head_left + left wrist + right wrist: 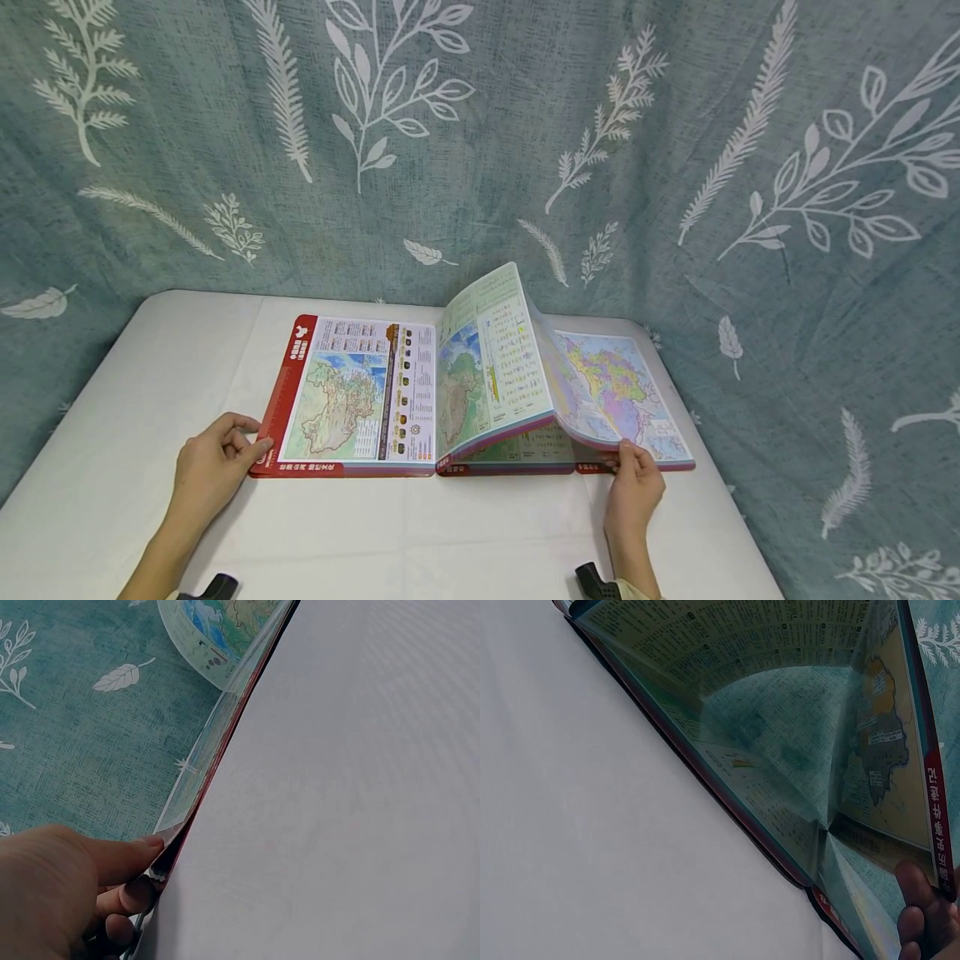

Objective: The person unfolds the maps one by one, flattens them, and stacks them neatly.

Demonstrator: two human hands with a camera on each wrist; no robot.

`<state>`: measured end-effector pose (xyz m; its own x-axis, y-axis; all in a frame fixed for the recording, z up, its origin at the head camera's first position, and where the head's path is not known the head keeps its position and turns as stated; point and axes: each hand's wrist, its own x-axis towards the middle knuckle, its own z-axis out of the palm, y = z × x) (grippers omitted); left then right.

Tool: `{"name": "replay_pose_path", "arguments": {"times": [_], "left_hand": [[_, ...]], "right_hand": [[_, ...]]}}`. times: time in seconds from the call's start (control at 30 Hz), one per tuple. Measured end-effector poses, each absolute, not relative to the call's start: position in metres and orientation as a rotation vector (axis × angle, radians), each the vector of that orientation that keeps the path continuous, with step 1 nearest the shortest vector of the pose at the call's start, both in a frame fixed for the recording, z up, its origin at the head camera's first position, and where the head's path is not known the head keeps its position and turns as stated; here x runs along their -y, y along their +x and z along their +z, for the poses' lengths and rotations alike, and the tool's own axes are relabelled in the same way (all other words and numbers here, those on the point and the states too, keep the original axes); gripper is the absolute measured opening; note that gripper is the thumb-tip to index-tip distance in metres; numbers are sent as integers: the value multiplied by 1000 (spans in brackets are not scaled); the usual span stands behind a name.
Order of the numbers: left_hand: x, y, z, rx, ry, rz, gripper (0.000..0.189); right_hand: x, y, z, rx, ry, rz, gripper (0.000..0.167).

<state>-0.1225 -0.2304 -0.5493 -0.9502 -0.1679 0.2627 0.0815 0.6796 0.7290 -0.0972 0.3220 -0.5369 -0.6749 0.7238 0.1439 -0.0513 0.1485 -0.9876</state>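
A laminated fold-out map (345, 408) with red borders lies spread over the table, its left section flat. My left hand (210, 462) pinches its lower left corner, thumb (131, 855) on top and fingers curled under the edge. A middle panel (495, 367) stands raised and tilted, with a green map and lines of text. To its right, a glossy panel (592, 408) curves down toward my right hand (633, 487), which pinches its lower corner. From the right wrist, the fingertips (912, 885) show at a red-edged corner, and the folded panels form a hollow. Another colourful map panel (645, 375) lies flat underneath at the right.
The table (390, 542) has a white cover. Behind and to the right hangs a blue-green curtain (495, 150) with white leaf prints, close to the table's back edge. Black wrist devices (596, 581) show at the bottom, one by each forearm.
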Motion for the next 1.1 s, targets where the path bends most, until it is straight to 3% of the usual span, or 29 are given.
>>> {"name": "replay_pose_path", "arguments": {"times": [0.4, 0.73, 1.1], "left_hand": [[232, -124, -557, 2565, 42, -1141, 28], [231, -125, -560, 2549, 40, -1139, 27], [232, -126, -562, 2553, 46, -1140, 28]], "right_hand": [[-338, -96, -543, 1780, -682, 1611, 25], [-338, -86, -524, 1755, -657, 1596, 24], [-366, -94, -550, 1730, -701, 1573, 27]]}}
